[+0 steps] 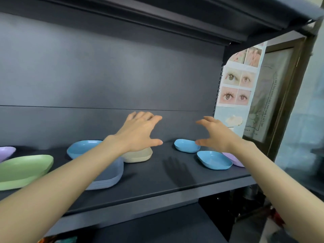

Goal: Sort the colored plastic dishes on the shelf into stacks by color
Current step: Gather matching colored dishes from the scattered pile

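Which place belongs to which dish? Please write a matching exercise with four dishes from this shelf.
1. large green plastic plate
2. beige plastic dish
3. nearer small blue oval plastic dish
4. stack of grey-blue square plastic plates

A. beside a purple dish, right
B. far left
C. under the left forearm
D. just below the left hand

Pairs: 1-B, 2-D, 3-A, 4-C.

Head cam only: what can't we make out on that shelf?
All head view.
Right purple dish: mostly under right forearm.
Pale blue stack: count hidden by left forearm.
Beige dish: top behind left hand.
Left purple dish: cut by frame edge.
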